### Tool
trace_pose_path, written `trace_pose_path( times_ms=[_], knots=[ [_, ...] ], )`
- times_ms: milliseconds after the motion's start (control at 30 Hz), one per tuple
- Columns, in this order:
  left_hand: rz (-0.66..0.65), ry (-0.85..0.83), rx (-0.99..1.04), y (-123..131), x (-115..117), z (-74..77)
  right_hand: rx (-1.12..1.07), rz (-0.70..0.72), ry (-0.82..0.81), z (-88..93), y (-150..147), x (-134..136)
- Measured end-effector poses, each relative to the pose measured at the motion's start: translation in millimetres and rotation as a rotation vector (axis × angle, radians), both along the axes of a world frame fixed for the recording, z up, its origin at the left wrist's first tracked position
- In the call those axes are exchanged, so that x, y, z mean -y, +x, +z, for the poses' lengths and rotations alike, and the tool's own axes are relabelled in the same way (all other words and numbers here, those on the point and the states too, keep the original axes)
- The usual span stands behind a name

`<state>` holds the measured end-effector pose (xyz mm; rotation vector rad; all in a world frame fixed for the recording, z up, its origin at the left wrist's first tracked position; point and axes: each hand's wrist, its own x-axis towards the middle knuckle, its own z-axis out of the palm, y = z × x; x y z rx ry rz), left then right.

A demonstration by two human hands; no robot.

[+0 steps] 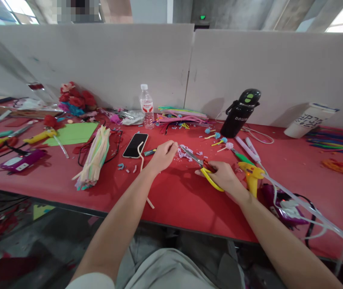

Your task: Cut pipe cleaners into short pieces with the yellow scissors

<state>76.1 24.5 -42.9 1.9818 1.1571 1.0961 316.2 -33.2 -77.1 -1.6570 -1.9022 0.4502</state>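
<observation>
My right hand (224, 176) grips yellow-handled scissors (194, 157), whose blades point left toward my other hand. Thumb and fingers pressed together, my left hand (164, 154) is closed near the blade tips; what it pinches is too small or hidden to make out. Between the hands lies a scatter of short lilac fuzzy pieces (185, 154). A cream pipe cleaner (141, 154) crosses a black-screened phone (135, 145) and runs down beside my left forearm, which hides part of it. Small pom-pom flowers on stems (224, 140) lie beyond my right hand.
At right are a yellow glue gun (252, 174), a purple box with cords (282, 208) and a black bottle (239, 116). A water bottle (147, 108) stands before the partition. A bundle of pale pipe cleaners (94, 158) lies left, near green paper (75, 133).
</observation>
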Motion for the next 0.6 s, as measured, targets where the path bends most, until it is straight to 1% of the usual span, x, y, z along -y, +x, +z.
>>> trace_pose_path(
  times_ms=[167,600],
  knots=[
    [-0.006,-0.009,-0.006,-0.3,0.8,1.6,-0.016,-0.022,-0.010,0.6,0.1,2.0],
    [0.003,-0.024,-0.013,0.1,0.1,0.7,-0.051,0.028,-0.014,1.7,-0.9,3.4]
  ],
)
